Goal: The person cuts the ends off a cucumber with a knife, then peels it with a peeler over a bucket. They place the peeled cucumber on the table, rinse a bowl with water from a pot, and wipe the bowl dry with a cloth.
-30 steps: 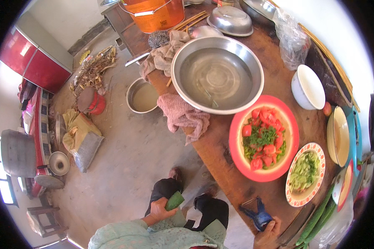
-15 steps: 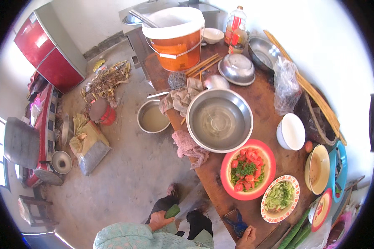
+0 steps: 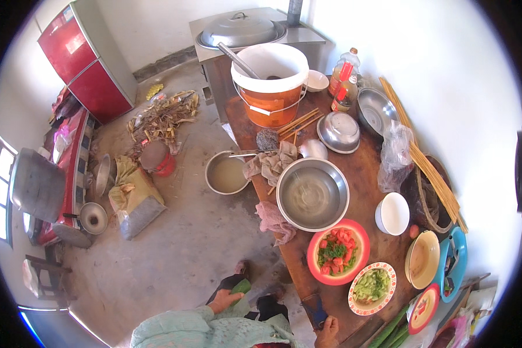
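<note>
Low in the frame, your left hand holds a green vegetable, fingers curled round its lower end, just clear of the tabletop's near corner. Your right hand sits at the bottom edge of the frame, touching the tabletop's front edge beside a dark blue object; whether its fingers grip that object cannot be told.

The tabletop runs from lower centre to the upper right of the frame and is crowded. Nearest you stand a red bowl of chopped tomato and greens and, to its right, a patterned plate of sliced greens. Above them sits a large steel basin, its rim close to the tabletop's left edge, where a pink cloth hangs over. A white bowl stands to the basin's right; an orange bucket holds the far end.

Left of the tabletop the concrete floor lies open from your feet upward, with a steel pan on it just beside the tabletop's edge. A sack and a red pot lie further left, well apart from your hands.
</note>
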### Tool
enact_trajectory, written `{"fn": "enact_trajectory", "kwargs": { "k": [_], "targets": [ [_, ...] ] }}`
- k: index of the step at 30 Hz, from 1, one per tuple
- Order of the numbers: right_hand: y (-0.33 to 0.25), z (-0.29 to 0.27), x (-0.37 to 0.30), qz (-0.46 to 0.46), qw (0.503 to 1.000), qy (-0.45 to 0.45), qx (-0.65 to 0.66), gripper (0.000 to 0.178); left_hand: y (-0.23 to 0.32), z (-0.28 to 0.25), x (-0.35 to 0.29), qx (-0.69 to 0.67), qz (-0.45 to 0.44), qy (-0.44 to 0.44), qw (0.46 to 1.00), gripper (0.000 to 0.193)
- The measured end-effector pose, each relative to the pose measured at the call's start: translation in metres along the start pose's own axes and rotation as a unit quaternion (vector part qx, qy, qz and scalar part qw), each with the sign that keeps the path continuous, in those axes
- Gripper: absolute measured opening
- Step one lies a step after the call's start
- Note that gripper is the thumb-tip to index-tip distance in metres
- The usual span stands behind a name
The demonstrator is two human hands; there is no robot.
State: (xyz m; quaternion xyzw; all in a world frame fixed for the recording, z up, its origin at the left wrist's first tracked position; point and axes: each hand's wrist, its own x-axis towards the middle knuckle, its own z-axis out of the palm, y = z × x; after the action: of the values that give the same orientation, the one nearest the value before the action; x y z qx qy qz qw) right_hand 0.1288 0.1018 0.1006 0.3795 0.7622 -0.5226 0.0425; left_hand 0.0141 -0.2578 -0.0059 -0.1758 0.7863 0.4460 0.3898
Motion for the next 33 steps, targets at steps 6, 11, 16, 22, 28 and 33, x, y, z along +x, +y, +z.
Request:
{"fn": "enact_trajectory", "kwargs": {
  "k": [6,11,16,22,28,33],
  "targets": [
    [-0.018,0.065,0.005,-0.004,0.938,-0.113,0.328,0.027,0.070,-0.047,-0.025,-0.190,-0.005,-0.070,0.979,0.044],
    [-0.109,0.088,0.023,0.000,0.933,-0.200,0.299,0.024,0.084,-0.083,-0.021,-0.224,0.002,-0.091,0.970,0.046],
    [-0.165,0.106,0.024,0.009,0.936,-0.225,0.272,0.024,0.106,-0.122,-0.032,-0.229,0.017,-0.083,0.970,0.048],
    [-0.194,0.128,0.027,-0.017,0.945,-0.221,0.240,0.027,0.090,-0.133,-0.039,-0.303,0.041,-0.047,0.951,0.047],
    [-0.213,0.160,0.034,-0.036,0.958,-0.211,0.191,0.028,0.070,-0.148,-0.064,-0.238,0.041,0.044,0.969,0.048],
    [-0.217,0.166,0.033,-0.055,0.938,-0.270,0.211,0.030,0.066,-0.149,-0.094,-0.270,0.070,0.096,0.956,0.052]
  ]
}}
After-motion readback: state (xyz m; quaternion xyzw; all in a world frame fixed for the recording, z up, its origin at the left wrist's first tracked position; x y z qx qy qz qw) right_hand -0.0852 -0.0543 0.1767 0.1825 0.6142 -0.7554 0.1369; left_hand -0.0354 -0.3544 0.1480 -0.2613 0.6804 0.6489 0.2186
